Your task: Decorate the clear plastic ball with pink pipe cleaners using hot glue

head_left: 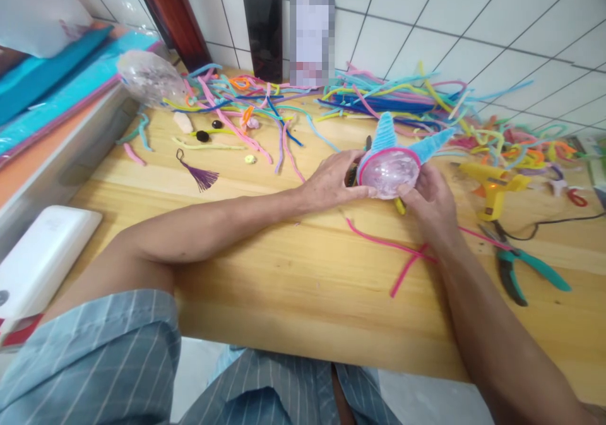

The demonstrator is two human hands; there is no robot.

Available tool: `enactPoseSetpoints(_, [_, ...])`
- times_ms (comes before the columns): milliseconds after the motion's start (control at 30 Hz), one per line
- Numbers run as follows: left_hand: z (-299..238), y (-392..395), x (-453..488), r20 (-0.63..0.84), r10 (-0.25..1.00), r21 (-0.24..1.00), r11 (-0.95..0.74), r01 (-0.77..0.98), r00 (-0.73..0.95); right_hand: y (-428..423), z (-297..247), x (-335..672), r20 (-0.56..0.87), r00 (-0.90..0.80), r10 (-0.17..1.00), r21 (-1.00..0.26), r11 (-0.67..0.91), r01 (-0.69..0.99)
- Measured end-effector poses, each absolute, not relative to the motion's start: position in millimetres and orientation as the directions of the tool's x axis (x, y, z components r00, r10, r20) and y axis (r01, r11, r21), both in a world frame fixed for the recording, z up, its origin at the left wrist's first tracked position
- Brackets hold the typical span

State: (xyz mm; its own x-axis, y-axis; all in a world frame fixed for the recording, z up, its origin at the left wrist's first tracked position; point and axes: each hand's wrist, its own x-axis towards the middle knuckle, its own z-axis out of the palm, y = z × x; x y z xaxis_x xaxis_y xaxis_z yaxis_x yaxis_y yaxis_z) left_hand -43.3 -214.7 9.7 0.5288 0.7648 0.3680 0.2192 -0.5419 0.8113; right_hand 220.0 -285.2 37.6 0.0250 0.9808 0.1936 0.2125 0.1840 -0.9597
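Between both hands is a pipe-cleaner craft [391,172], a clear rounded dome with a pink rim and two pointed light-blue ears. My left hand [331,182] grips its left side, thumb along the lower edge. On the right side my right hand [428,194] holds it, with the thumb at the dome's lower right. A small yellow piece [400,206] shows just under the dome; whether it is attached I cannot tell. Pink pipe cleaners [388,235] lie on the wooden table [265,292] below, partly hidden by my right forearm.
Pliers with teal handles [533,267] and a yellow glue gun [493,188] lie at right. Piled pipe cleaners [388,100] line the tiled wall, where two phones [262,30] lean. A purple tassel [199,172] lies left, near a white power bank [47,254].
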Motion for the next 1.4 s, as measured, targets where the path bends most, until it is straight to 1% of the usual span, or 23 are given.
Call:
enactPoseSetpoints(133, [9.5, -214.0, -41.8, 0.371, 0.755, 0.81, -0.548, 0.21, 0.541, -286.6, 35.0, 221.4, 0.201, 0.015, 0.98, -0.954, 0.192, 0.23])
enactPoseSetpoints(367, [8.5, -212.3, -39.7, 0.36, 0.758, 0.785, -0.561, 0.262, 0.544, -285.3, 31.1, 220.4, 0.213, 0.035, 0.976, -0.946, 0.197, 0.26])
enactPoseSetpoints(533, [8.3, -212.2, -38.3, 0.372, 0.751, 0.788, -0.566, 0.241, 0.546, -286.5, 33.7, 217.4, 0.216, 0.023, 0.976, -0.944, 0.203, 0.261])
enactPoseSetpoints(733, [10.7, -212.0, -38.4, 0.363, 0.745, 0.774, -0.575, 0.265, 0.559, -287.5, 34.6, 218.5, 0.185, 0.04, 0.982, -0.952, 0.169, 0.256])
enactPoseSetpoints(867, [13.3, -211.0, -39.5, 0.357, 0.747, 0.782, -0.567, 0.258, 0.561, -286.9, 35.9, 219.4, 0.175, 0.046, 0.983, -0.947, 0.156, 0.283])
enactPoseSetpoints(1167, [13.9, -211.2, -39.1, 0.366, 0.735, 0.8, -0.562, 0.211, 0.571, -285.3, 37.3, 216.8, 0.175, 0.023, 0.984, -0.946, 0.162, 0.281])
enactPoseSetpoints(1233, [13.7, -211.2, -39.5, 0.354, 0.737, 0.795, -0.561, 0.231, 0.575, -285.2, 37.9, 216.1, 0.179, 0.023, 0.984, -0.948, 0.166, 0.27])
enactPoseSetpoints(1400, [12.1, -211.9, -40.3, 0.306, 0.763, 0.752, -0.561, 0.347, 0.57, -285.1, 39.0, 214.0, 0.185, 0.036, 0.982, -0.95, 0.169, 0.263])
